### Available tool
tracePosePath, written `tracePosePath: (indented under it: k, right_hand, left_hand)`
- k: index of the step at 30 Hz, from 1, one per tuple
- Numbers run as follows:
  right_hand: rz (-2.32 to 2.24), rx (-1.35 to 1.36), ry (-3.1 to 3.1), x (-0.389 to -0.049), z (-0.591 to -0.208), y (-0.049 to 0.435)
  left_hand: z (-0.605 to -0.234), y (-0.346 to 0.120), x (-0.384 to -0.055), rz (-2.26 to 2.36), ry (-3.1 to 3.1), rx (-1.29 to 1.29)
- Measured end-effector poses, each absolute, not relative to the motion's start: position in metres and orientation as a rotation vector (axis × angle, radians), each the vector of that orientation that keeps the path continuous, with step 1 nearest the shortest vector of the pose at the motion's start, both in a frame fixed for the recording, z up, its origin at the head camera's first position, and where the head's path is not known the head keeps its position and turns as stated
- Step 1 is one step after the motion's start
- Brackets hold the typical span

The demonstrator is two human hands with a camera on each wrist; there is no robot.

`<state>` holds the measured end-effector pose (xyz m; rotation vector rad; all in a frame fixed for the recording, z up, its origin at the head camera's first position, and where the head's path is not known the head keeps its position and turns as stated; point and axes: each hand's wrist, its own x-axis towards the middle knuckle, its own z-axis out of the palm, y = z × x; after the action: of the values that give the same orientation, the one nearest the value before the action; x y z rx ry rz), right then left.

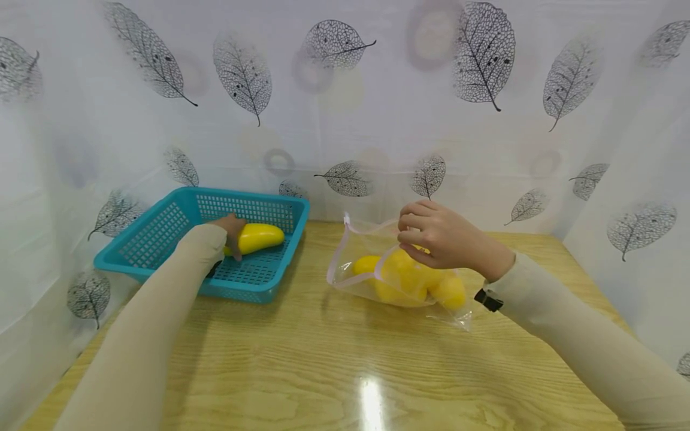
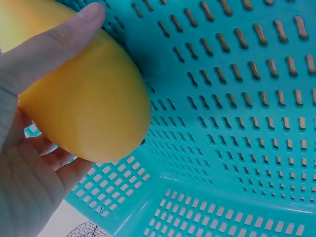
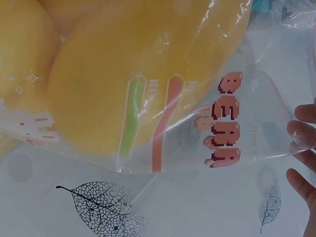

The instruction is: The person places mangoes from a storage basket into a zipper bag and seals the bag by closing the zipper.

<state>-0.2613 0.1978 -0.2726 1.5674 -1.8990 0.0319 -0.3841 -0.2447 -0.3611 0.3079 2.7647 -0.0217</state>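
Note:
In the head view my left hand (image 1: 233, 232) reaches into a blue-green plastic basket (image 1: 253, 293) on the left and grips a yellow mango (image 1: 263, 237). The left wrist view shows the thumb laid over the mango (image 2: 103, 108) and the fingers curled beneath it. On the right, my right hand (image 1: 439, 232) pinches the upper edge of a clear zip bag (image 1: 339, 254). Several yellow fruits (image 1: 401, 278) lie inside that bag. Red lettering marks the bag (image 3: 266, 133) in the right wrist view, where the fingers (image 3: 298, 128) are at its edge.
Basket and bag stand on a wooden table (image 1: 302, 359), a gap of bare wood between them. Behind and at both sides hangs a white curtain (image 1: 323, 120) printed with dark leaves. The basket's raised, slotted walls surround the left hand.

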Motion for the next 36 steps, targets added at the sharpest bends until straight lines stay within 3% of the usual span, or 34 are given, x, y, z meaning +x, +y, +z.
tracePosePath:
  k: [16,36]
  right_hand:
    - [0.029,1.569,-1.9,-0.261,-0.272,0.198]
    - [0.034,1.563,-1.906,-0.259,-0.271,0.201]
  left_hand:
    - [-0.359,-0.248,-0.385,0.002,2.822,0.335]
    - [-0.326,-0.253,-0.377,0.084,3.001,0.318]
